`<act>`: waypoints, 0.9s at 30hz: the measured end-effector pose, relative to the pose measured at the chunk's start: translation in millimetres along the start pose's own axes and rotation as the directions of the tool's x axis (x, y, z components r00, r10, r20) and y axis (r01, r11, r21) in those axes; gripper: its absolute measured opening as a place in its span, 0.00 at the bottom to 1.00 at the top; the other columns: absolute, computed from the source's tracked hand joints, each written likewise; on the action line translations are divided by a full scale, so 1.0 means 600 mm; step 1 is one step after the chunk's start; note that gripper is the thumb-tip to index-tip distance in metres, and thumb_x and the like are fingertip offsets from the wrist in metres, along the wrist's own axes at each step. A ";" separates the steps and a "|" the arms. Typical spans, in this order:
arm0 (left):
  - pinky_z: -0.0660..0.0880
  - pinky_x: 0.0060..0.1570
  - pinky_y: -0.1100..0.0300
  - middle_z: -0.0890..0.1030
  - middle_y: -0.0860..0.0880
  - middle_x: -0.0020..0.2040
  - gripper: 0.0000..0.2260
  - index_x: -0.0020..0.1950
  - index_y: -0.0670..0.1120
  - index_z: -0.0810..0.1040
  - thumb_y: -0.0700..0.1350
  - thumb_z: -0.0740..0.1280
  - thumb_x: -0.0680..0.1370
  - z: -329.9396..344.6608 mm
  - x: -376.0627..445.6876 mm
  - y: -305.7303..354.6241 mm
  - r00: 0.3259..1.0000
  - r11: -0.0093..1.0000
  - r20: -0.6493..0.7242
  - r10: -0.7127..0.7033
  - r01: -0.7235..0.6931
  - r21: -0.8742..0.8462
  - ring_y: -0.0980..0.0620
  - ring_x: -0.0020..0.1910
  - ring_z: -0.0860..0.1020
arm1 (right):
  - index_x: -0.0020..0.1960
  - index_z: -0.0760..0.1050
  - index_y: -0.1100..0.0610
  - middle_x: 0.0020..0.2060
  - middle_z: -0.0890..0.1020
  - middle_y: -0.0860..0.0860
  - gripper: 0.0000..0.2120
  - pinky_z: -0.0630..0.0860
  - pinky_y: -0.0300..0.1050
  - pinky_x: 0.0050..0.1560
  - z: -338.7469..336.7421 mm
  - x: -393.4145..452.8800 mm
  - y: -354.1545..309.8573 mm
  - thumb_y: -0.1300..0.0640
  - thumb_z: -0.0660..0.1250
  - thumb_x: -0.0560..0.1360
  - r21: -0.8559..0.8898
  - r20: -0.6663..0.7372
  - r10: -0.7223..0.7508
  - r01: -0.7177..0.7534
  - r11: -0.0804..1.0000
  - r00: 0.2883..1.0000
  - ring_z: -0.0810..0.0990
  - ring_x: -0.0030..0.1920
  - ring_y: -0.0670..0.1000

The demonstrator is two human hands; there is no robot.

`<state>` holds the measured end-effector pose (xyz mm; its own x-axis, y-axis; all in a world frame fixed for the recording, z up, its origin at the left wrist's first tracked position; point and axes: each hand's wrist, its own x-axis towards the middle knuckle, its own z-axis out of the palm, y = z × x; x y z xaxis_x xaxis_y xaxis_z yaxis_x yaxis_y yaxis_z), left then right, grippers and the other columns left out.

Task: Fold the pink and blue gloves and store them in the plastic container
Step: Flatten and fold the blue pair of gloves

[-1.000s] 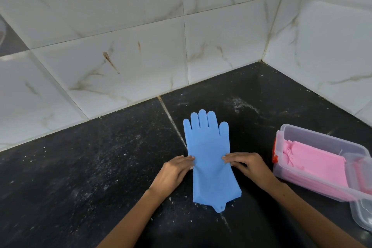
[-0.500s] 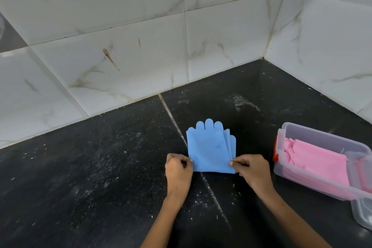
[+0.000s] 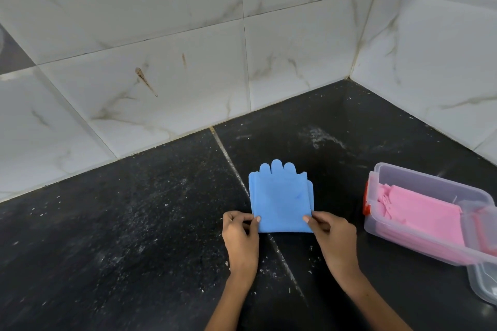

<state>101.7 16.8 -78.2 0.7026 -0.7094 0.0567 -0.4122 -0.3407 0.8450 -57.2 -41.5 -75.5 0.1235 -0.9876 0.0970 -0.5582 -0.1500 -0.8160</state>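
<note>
A blue glove [image 3: 281, 201] lies folded in half on the black counter, its fingertips poking out past the far edge of the fold. My left hand [image 3: 240, 234] pinches the near left corner of the fold and my right hand [image 3: 332, 236] pinches the near right corner. To the right stands a clear plastic container [image 3: 419, 183] with a red clip on its left end. Folded pink gloves [image 3: 422, 215] lie inside it.
A clear lid [image 3: 484, 285] lies by the container at the right edge. White marbled wall tiles [image 3: 188, 62] meet in a corner behind the black counter [image 3: 121, 236], which is speckled with white crumbs.
The blue glove lay flat at full length one second ago; its cuff half has been folded up over the finger half. Both hands now hold the near corners of the fold.
</note>
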 end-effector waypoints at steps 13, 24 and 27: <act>0.64 0.40 0.72 0.73 0.48 0.48 0.04 0.41 0.42 0.78 0.41 0.68 0.76 0.018 0.025 0.004 1.000 0.996 -0.016 -0.027 0.028 0.080 0.61 0.38 0.70 | 0.63 0.74 0.58 0.60 0.77 0.57 0.21 0.78 0.49 0.54 0.029 0.019 -0.024 0.58 0.72 0.71 -0.487 -0.045 -0.129 0.091 0.869 0.991 0.76 0.60 0.57; 0.76 0.55 0.54 0.74 0.43 0.58 0.10 0.54 0.42 0.78 0.37 0.69 0.73 0.012 0.027 0.012 0.976 0.948 -0.048 0.211 -0.193 0.254 0.49 0.54 0.76 | 0.76 0.41 0.51 0.77 0.45 0.51 0.26 0.39 0.49 0.75 0.095 0.088 -0.021 0.46 0.45 0.82 -0.558 0.489 -0.252 0.522 0.646 0.835 0.41 0.77 0.51; 0.62 0.72 0.51 0.69 0.42 0.72 0.19 0.69 0.41 0.71 0.37 0.61 0.77 0.026 0.052 0.024 0.857 0.798 0.182 0.483 -0.516 0.313 0.47 0.72 0.65 | 0.76 0.42 0.53 0.77 0.46 0.51 0.26 0.37 0.48 0.74 0.101 0.089 -0.012 0.47 0.45 0.82 -0.552 0.494 -0.264 0.533 0.641 0.828 0.41 0.77 0.50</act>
<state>108.7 -19.7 -72.4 0.2976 -0.8843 0.3598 -0.8726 -0.0991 0.4782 3.1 -90.5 -98.9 0.6549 -0.7556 0.0138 -0.7449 -0.6485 -0.1567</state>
